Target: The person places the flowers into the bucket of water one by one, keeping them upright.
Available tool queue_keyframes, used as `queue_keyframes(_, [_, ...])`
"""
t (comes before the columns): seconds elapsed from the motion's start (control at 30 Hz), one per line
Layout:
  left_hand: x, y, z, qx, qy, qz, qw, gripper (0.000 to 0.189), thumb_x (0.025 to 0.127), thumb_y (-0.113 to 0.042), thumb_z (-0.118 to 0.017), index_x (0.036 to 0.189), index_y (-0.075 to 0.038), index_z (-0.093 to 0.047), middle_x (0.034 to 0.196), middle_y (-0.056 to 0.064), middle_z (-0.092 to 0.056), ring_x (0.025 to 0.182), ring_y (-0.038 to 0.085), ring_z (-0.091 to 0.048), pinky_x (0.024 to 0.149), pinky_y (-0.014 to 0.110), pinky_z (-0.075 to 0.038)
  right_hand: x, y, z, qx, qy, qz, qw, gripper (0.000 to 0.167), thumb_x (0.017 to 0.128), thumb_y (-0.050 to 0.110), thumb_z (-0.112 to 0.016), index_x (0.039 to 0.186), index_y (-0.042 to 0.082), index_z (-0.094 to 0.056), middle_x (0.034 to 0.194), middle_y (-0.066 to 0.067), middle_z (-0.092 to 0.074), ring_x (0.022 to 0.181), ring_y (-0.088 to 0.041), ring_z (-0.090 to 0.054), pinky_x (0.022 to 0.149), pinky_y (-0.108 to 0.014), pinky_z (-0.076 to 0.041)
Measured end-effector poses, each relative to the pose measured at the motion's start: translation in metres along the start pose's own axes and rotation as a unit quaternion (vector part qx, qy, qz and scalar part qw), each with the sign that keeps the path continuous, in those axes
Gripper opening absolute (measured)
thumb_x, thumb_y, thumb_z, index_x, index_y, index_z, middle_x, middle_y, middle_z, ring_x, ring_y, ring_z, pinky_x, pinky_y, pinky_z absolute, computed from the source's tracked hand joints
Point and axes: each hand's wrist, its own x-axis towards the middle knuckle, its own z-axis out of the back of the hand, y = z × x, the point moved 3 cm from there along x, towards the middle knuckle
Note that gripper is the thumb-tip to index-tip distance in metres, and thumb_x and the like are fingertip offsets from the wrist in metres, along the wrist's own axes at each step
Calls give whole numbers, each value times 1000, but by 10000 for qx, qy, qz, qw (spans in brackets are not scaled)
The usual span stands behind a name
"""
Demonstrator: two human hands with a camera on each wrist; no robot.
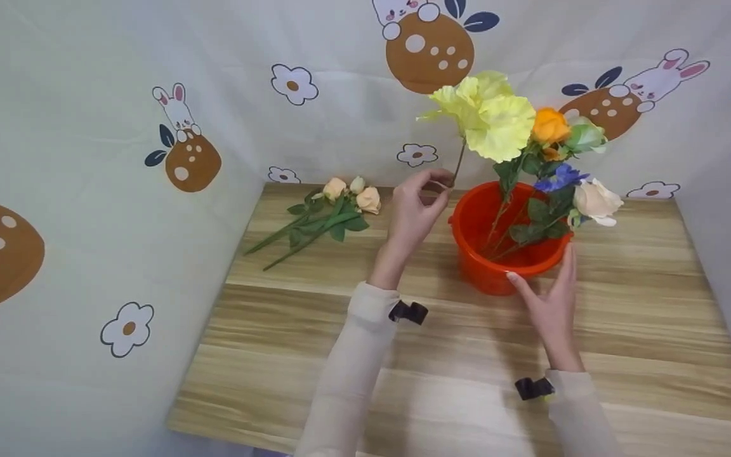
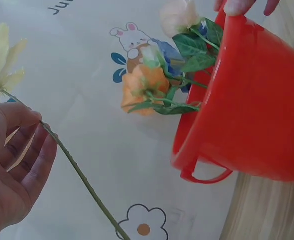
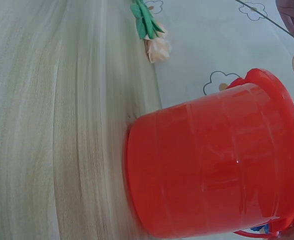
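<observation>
My left hand (image 1: 413, 206) pinches the thin stem of a yellow flower (image 1: 495, 124) between thumb and fingers. The bloom is raised above the left side of a red bucket (image 1: 489, 279); in the left wrist view the lower stem (image 2: 84, 179) hangs outside the bucket. My right hand (image 1: 554, 308) holds the bucket's near right rim, thumb and fingers spread along it. Inside the bucket lean an orange rose (image 1: 551, 125), a pale green flower (image 1: 584, 135), a blue flower (image 1: 561, 178) and a cream rose (image 1: 596, 199), stems slanting to the bottom.
Peach roses (image 1: 335, 188) with green stems lie at the table's back left. The wood-grain table (image 1: 289, 330) meets a wall of printed cloth (image 1: 340, 127) at the back. A black strap mount (image 1: 408, 312) sits at each wrist.
</observation>
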Motion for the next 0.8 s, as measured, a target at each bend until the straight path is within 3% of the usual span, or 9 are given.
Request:
queue_keyframes(0.3, [8, -12, -11, -246, 10, -146, 9996, 18, 90, -1, -69, 108, 0, -69, 102, 12, -72, 87, 15, -71, 74, 19, -60, 0, 1, 0, 51, -29, 16, 10000, 111, 81, 32, -83, 161, 16, -8, 169, -5, -9, 156, -23, -10, 128, -49, -12])
queue_keyframes(0.5, [12, -18, -17, -379, -109, -269, 9989, 16, 89, 0, -69, 105, 1, -69, 100, 13, -73, 86, 17, -71, 72, 21, -61, 0, 2, 0, 46, 7, -2, 10000, 111, 82, 32, -83, 161, 16, -7, 169, -4, -9, 156, -23, -10, 128, -49, -12])
queue_keyframes(0.8, [14, -29, -34, -464, -33, -419, 9980, 17, 90, 2, -67, 107, 1, -69, 102, 14, -73, 88, 17, -72, 75, 16, -59, 0, 1, 0, -39, -3, 17, 10000, 111, 82, 34, -82, 161, 17, -7, 169, -5, -9, 156, -25, -11, 127, -51, -12])
